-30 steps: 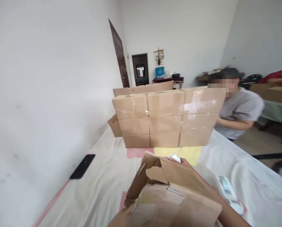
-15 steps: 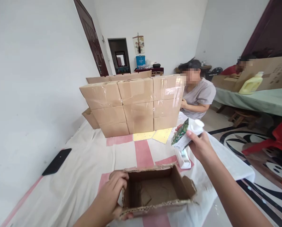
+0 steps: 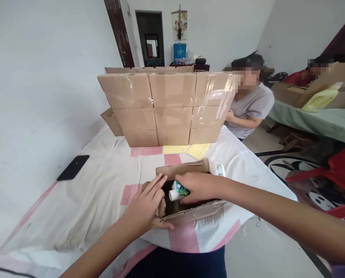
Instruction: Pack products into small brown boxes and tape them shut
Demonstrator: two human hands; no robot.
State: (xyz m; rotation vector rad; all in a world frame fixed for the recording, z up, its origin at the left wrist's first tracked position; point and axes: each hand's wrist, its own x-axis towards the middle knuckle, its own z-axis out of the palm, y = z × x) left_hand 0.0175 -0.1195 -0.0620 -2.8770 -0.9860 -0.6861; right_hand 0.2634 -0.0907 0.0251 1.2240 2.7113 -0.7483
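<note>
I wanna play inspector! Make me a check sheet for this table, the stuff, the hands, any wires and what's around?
Surface: wrinkled, pink-and-white cloth.
Things: carton with a white cap, inside an open, ragged-edged box.
Clutter: black phone by the wall; white object behind the box, mostly hidden; taped cardboard wall at the back.
Hands: left hand holds the box's left end; right hand grips the carton.
Cables: thin dark line, bottom left; can't tell if it's a cable.
Surroundings: person in grey, red chair, yellow bottle.
</note>
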